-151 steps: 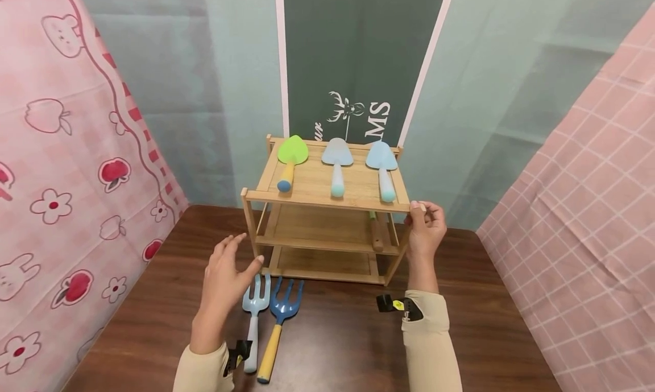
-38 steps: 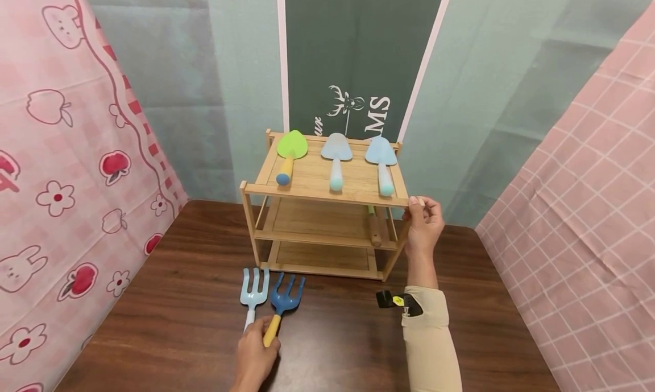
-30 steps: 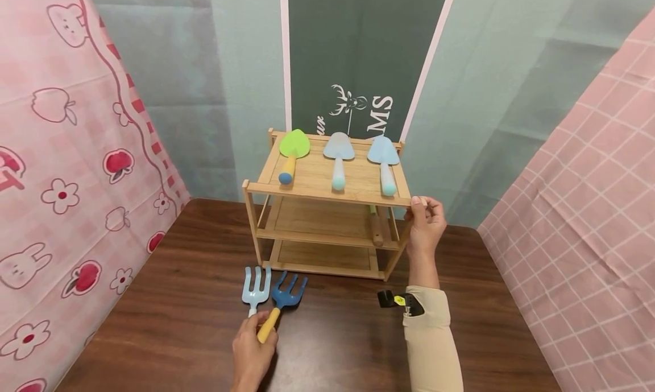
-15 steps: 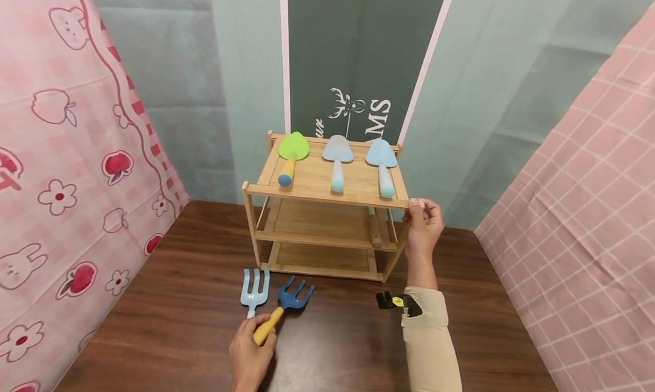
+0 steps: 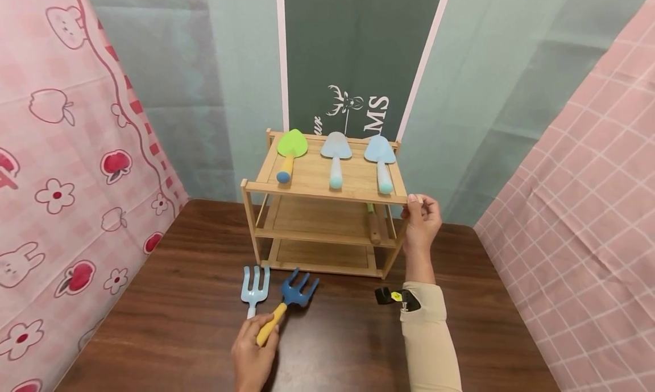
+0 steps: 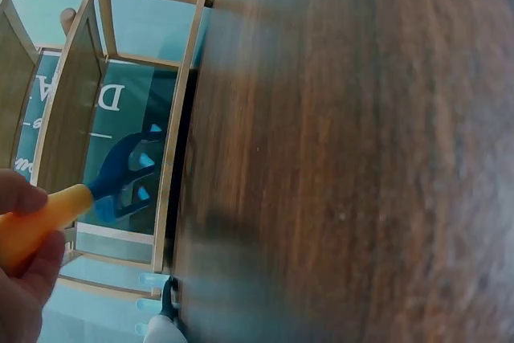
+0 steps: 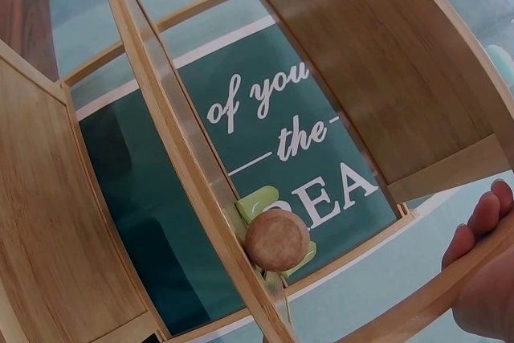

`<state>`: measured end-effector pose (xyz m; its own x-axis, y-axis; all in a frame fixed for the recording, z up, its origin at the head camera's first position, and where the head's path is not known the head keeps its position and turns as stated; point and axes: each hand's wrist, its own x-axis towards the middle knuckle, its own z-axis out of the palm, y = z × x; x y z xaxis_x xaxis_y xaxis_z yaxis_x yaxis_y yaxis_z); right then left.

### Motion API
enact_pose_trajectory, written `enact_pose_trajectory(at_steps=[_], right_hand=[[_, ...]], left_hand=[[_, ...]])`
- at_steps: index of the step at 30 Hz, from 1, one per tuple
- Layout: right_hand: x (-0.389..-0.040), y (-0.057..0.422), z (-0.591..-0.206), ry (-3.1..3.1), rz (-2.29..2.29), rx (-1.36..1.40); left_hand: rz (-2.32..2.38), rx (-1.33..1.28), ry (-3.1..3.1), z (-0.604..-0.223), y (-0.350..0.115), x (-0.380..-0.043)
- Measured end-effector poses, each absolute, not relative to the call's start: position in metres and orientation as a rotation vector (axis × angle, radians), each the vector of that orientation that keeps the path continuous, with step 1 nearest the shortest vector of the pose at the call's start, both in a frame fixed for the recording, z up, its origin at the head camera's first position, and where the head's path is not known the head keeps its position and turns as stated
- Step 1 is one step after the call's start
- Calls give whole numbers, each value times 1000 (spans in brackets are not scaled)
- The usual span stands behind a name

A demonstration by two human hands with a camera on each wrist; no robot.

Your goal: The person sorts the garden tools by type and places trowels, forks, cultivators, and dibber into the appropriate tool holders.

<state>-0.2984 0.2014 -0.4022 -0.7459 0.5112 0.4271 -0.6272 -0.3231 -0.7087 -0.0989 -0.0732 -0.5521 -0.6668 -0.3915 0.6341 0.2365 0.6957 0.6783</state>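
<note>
My left hand (image 5: 252, 352) grips the yellow handle of a blue three-pronged hand fork (image 5: 298, 292), its prongs angled toward the rack. The left wrist view shows thumb and fingers around that handle (image 6: 50, 218), with the fork over the tabletop. Beside it on the table lies a light-blue hand fork (image 5: 254, 289), its handle partly behind the hand. My right hand (image 5: 423, 224) holds the front right corner of the wooden three-tier rack (image 5: 327, 235). In the right wrist view, the fingertips (image 7: 484, 214) show at a rack post.
On the rack's top lie a green trowel (image 5: 293, 144), a greyish trowel (image 5: 336, 147) and a light-blue trowel (image 5: 380, 151). A wooden-handled green tool (image 5: 374, 230) rests on the middle shelf. Patterned cloths (image 5: 56, 193) surround the brown table (image 5: 169, 301).
The left hand, earlier open beside the rack, has taken hold of the blue fork's handle. Its prongs have swung rightward, away from the light-blue fork. The right hand stays at the rack corner.
</note>
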Motion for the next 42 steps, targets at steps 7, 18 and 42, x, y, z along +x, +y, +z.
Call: enact_pose_trajectory(at_steps=[7,18,42], right_hand=[[-290,198,-391,-1202,2108,190],[-302,203,-404,-1217,2105,173],[-301,202,-401,-1189,2113,203]], left_hand=[[-1043,-10,-1926,-544,-67,-98],[-1121,-78,-1754,-495,-48,-82],[-1333,-58,-1669,-475,-27,-85]])
